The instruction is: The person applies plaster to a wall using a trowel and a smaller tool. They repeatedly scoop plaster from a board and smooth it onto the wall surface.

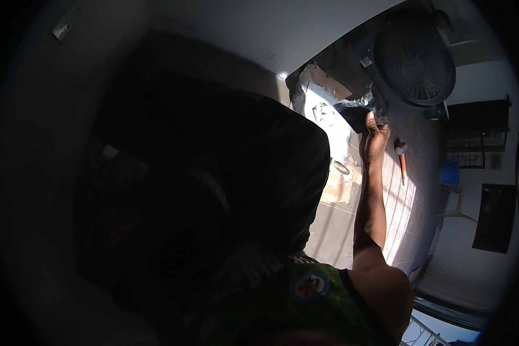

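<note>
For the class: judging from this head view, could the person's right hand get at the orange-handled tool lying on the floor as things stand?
Probably yes. The right hand, gripping a dark object, is close beside the orange-handled tool with nothing between them, though it would have to let go first.

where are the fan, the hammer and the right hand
fan (415,57), head view, on the round grille
hammer (402,162), head view, on the orange handle
right hand (376,137), head view, on the back of the hand

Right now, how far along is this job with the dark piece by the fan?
Done: nothing looks finished; torn cardboard and scraps lie spread on the sunlit floor. In hand: the right hand grips a dark flat piece raised beside the black fan. Left: an orange-handled tool lies untouched on the floor. The left hand is hidden in the dark mass, so I cannot judge its share.
</note>
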Demonstrator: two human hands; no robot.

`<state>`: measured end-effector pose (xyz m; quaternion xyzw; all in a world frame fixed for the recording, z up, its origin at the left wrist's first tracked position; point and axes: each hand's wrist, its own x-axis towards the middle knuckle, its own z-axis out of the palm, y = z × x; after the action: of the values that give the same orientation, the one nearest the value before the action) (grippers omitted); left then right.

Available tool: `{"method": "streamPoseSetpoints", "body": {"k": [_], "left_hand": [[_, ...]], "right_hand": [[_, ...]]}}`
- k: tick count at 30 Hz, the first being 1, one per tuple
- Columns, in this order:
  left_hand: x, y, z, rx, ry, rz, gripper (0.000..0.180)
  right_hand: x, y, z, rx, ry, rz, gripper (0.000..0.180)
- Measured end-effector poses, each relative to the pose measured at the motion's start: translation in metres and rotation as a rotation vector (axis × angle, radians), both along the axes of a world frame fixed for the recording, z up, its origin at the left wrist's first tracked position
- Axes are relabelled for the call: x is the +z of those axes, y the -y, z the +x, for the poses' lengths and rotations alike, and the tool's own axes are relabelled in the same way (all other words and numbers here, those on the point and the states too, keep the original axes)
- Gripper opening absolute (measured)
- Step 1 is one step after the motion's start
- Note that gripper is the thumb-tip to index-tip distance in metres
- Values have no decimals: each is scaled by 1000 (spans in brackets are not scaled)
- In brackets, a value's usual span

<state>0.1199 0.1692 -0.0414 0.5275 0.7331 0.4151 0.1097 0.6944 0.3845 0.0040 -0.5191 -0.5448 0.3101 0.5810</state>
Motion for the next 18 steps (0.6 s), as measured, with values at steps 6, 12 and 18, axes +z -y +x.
{"method": "streamPoseSetpoints", "body": {"k": [6, 12, 18], "left_hand": [[32, -71, 100, -143, 263, 117, 55], [63, -87, 98, -20, 2033, 316, 37], [65, -8, 45, 42, 1994, 528, 32]], "right_hand": [[44, 34, -120, 75, 81, 133, 40], [50, 57, -300, 928, 542, 572, 52], [54, 79, -368, 1081, 684, 459, 58]]}}
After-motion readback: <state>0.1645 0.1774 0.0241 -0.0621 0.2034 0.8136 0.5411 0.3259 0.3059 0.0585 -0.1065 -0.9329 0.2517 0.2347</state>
